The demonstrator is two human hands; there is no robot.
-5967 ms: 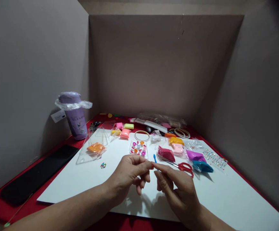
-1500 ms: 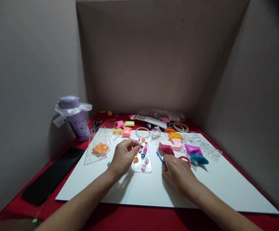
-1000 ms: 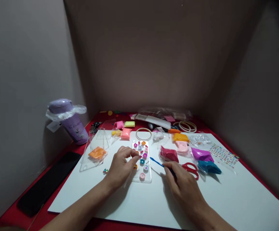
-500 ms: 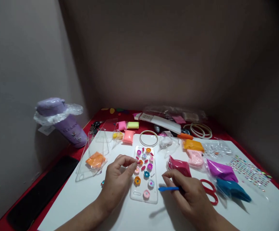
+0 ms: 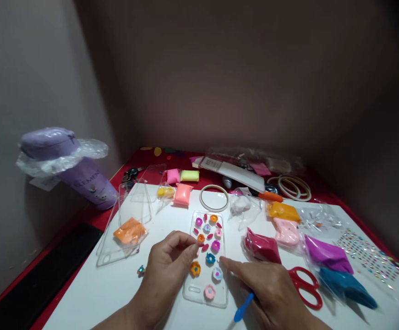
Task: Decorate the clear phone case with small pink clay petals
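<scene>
A clear phone case (image 5: 204, 289) lies on the white board, carrying small clay flowers in orange, purple, pink, teal and light blue, and several dark red petals. My left hand (image 5: 168, 261) is over the case's left side, thumb and forefinger pinched on a tiny red clay petal (image 5: 201, 246), partly hidden by the fingertips. My right hand (image 5: 268, 284) is at the case's right edge, forefinger stretched toward a teal flower (image 5: 210, 258). Its other fingers keep hold of a blue plastic modelling tool (image 5: 243, 308), tip pointing down and left.
Red scissors (image 5: 305, 288) and bagged clay, including a dark red pack (image 5: 261, 246), lie by my right hand. A rhinestone sheet (image 5: 371, 259) is far right. Left are clear cases with an orange pack (image 5: 130, 230) on top, and a purple tumbler (image 5: 89, 183). A tape roll (image 5: 214, 209) lies behind.
My right hand has moved in to the case's edge with its forefinger extended, and the blue tool has swung downward. My left hand has shifted slightly down the case. The view has shifted a little.
</scene>
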